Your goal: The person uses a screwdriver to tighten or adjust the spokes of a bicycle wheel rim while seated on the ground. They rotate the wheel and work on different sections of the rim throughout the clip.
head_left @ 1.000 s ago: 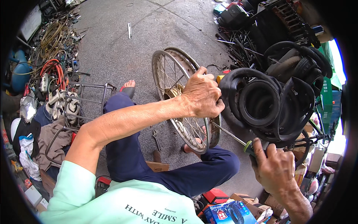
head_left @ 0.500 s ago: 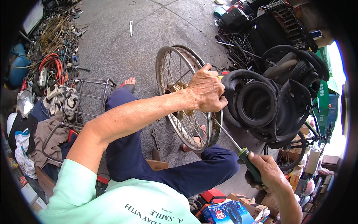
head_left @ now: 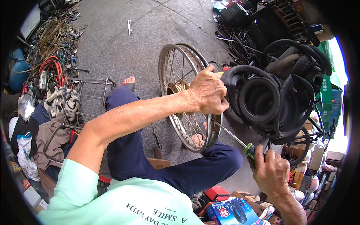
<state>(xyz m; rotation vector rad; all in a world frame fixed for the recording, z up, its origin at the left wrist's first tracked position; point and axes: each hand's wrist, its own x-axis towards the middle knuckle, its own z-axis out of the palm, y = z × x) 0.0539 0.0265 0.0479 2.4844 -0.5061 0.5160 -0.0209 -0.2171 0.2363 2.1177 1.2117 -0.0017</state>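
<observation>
A bare spoked wheel rim [head_left: 164,71] stands upright between my legs, its hub [head_left: 176,88] partly behind my forearm. My left hand [head_left: 208,90] is closed over the rim's right edge. A bit of yellow shows beside its fingers; I cannot make out what it belongs to. Lower right, my right hand [head_left: 272,168] grips a screwdriver [head_left: 250,149] by its green and black handle. The metal shaft slants up and left, its tip meeting the lower right of the rim.
Worn black tires [head_left: 258,99] are piled right of the wheel. A metal rack [head_left: 88,95] stands left of my legs. An adjustable wrench [head_left: 157,137] lies on the floor. Boxes, including a blue one [head_left: 236,212], sit at the lower right; cables and tools [head_left: 54,35] cover the left side.
My right hand has turned on the screwdriver, its knuckles now uppermost, and the handle has shifted slightly up and right. The wheel has tilted a little; my left hand stays on the rim.
</observation>
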